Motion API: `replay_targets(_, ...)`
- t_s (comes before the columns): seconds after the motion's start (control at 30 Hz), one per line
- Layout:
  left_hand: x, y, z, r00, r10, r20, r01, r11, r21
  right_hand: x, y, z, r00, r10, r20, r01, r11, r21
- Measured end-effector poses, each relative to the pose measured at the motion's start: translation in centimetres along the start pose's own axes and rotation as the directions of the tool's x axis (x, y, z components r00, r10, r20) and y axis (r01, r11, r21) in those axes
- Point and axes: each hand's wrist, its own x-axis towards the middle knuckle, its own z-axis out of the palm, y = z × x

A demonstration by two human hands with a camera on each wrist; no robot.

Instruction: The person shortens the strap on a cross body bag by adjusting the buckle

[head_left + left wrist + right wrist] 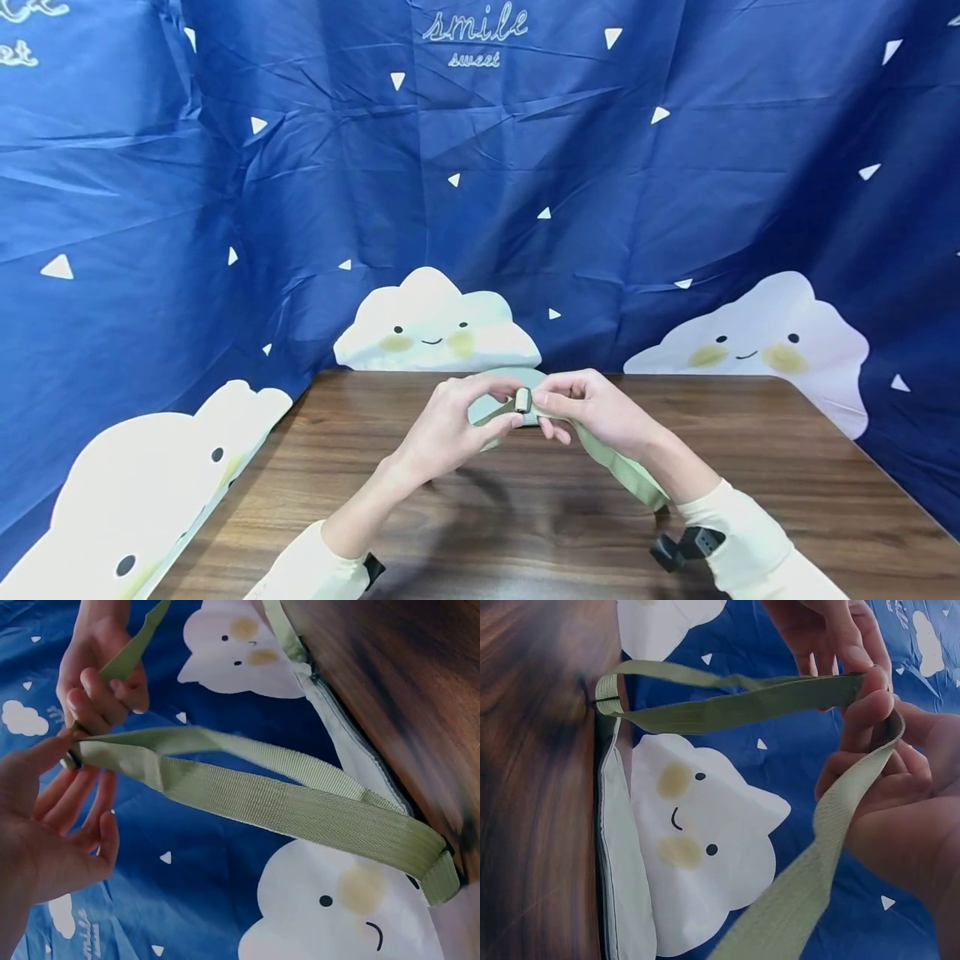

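A light green webbing strap [262,801] runs in a loop from a pale green zippered bag [626,862] up to both hands. At the top of the loop, a small dark buckle [522,401] has the strap threaded through it. My left hand [442,429] pinches the buckle between thumb and forefinger, its other fingers loosely bent in the left wrist view. Close beside it, my right hand [600,412] pinches the strap where it leaves the buckle. The strap's other length hangs below the right hand toward the forearm. In the head view the hands partly hide the bag.
The brown wooden table [750,475] lies under the hands, and the bag sits toward its far edge. Behind stands a blue curtain [337,167] with white clouds and triangles. A black wrist camera [686,546] is strapped at the right sleeve.
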Motion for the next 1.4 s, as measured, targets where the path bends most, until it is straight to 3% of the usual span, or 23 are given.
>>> replay_targets(0.2, -0.1, -0.2, -0.5, 0.999, -0.016, -0.041, 0.017, 1.0, 0.025, -0.1, 0.1, -0.5, 0.999, 0.009, -0.046, -0.006, 0.998, 0.06)
replay_targets(0.43, -0.2, -0.2, -0.5, 0.997, -0.073, 0.014, 0.072, 0.996, 0.061, 0.0, 0.3, -0.2, 0.999, 0.015, -0.045, -0.014, 1.0, 0.017)
replay_targets(0.73, 0.0, -0.2, -0.5, 0.998, -0.055, 0.045, 0.053, 0.998, 0.046, 0.4, 0.4, 0.7, 0.999, -0.022, -0.036, 0.024, 0.999, 0.043)
replay_targets(0.93, -0.1, -0.1, -0.5, 0.996, -0.056, 0.067, 0.052, 0.997, 0.058, 0.4, 0.7, 1.0, 1.0, 0.008, -0.01, -0.008, 0.998, 0.057)
replay_targets(1.17, -0.3, -0.2, -1.2, 0.995, -0.095, 0.034, 0.09, 0.987, 0.13, 0.1, 0.8, 0.0, 0.999, 0.036, -0.006, -0.035, 0.991, 0.127)
replay_targets(1.4, -0.2, -0.4, -1.3, 0.995, -0.08, 0.064, 0.074, 0.993, 0.089, 0.2, 0.9, 0.1, 1.0, 0.031, 0.002, -0.031, 0.994, 0.108)
